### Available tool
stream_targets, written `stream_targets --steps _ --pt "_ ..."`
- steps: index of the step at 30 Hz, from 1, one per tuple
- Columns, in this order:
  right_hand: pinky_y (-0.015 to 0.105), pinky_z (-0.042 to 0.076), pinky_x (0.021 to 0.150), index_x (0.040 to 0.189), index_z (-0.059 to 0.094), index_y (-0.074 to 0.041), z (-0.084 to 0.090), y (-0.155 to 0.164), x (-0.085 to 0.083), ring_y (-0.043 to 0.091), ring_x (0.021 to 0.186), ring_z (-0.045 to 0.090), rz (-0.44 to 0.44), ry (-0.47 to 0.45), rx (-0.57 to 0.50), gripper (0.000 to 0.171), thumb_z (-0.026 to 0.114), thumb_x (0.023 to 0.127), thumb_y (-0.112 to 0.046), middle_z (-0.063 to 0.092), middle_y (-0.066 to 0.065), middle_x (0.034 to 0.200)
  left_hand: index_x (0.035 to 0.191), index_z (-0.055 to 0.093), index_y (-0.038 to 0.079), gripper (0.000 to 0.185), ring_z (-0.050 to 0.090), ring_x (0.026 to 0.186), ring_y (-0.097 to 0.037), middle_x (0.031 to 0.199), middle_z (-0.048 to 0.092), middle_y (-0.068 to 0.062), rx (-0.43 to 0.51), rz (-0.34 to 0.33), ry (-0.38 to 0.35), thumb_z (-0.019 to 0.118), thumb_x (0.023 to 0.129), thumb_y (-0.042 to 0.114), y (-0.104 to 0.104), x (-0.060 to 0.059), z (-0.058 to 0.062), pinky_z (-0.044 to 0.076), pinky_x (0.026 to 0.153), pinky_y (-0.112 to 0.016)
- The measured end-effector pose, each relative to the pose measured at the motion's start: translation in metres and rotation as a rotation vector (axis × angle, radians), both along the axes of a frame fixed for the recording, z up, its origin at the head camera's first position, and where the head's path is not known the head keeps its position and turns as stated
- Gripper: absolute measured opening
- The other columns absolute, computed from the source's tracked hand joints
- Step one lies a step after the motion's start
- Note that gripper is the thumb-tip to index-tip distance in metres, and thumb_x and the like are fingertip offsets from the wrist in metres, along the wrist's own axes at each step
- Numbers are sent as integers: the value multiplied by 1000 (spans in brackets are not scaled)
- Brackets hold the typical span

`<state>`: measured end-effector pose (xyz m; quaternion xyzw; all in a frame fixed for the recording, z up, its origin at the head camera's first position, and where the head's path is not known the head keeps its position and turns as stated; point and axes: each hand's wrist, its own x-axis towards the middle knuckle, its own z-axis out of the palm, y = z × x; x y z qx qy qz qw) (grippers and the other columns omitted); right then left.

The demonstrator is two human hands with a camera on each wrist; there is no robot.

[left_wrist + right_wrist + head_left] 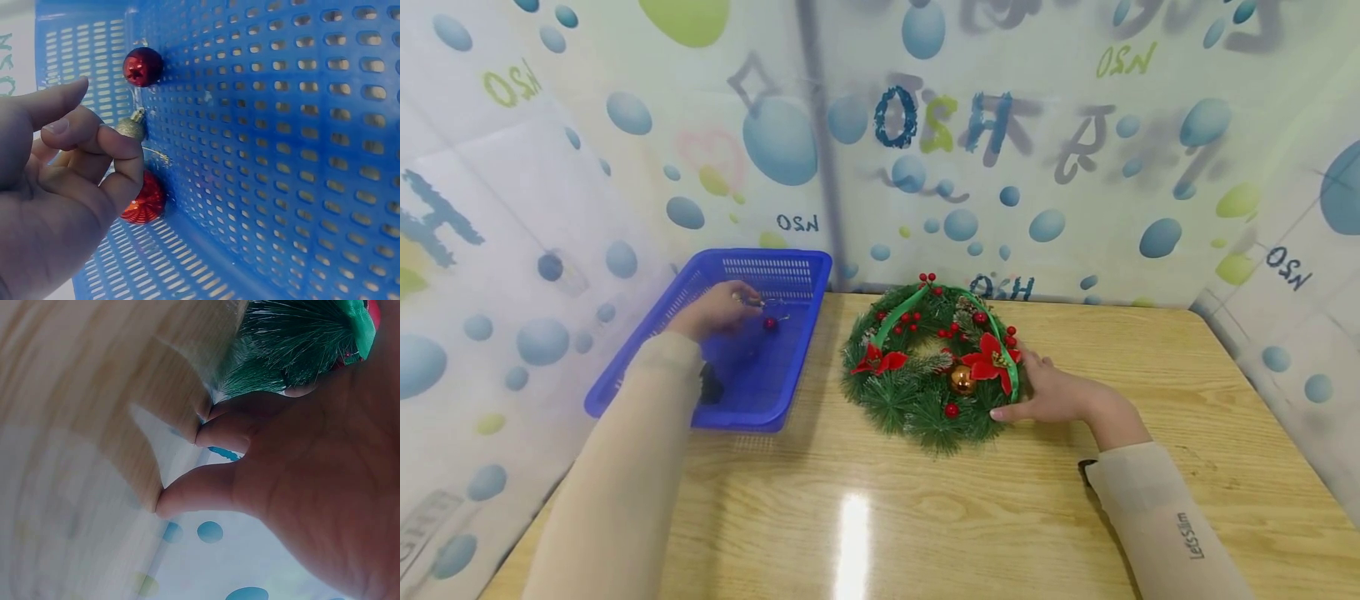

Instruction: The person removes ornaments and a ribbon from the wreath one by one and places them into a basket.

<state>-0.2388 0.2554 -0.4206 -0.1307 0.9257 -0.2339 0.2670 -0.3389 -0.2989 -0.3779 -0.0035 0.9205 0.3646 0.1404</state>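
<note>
The left hand (56, 187) is inside the blue basket (790, 275), its curled fingers pinching a small gold ornament (131, 127) (two red baubles lie near). The right hand (1060, 392) rests with relaxed fingers against the Christmas wreath (932, 358) on the tabletop (925, 500).

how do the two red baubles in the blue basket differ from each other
In the left wrist view, the upper red bauble looks smaller and smooth, and it lies clear of the left hand. The lower red bauble looks larger and ribbed, and sits partly hidden behind the fingers. Both are shiny red and lie in the blue basket.
</note>
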Motion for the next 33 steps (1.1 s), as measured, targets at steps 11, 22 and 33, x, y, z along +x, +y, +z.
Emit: stream_targets --steps 11,22,33 --pt "80 10 123 167 -20 -4 -2 0 -2 61 158 -9 -6 -7 -5 144 73 85 -78 -10 34 174 151 46 9 52 50 59 -15 75 55 3 66 -21 78 64 108 32 31 9 42 45 56 -34" --pt "80 10 122 167 -22 -7 -1 0 -1 62 158 -8 1 9 -2 144 73 85 -77 -9 34 174 153 48 25 50 37 58 -13 77 47 2 154 -168 125 67 107 29 102 13 83 39 61 -32" --pt "80 9 122 167 -23 -9 -2 0 -1 61 158 -9 -5 6 -6 145 74 84 -77 -10 32 175 159 42 31 60 37 58 -12 69 43 4 279 -345 114 68 106 28 184 16 84 44 67 -31"
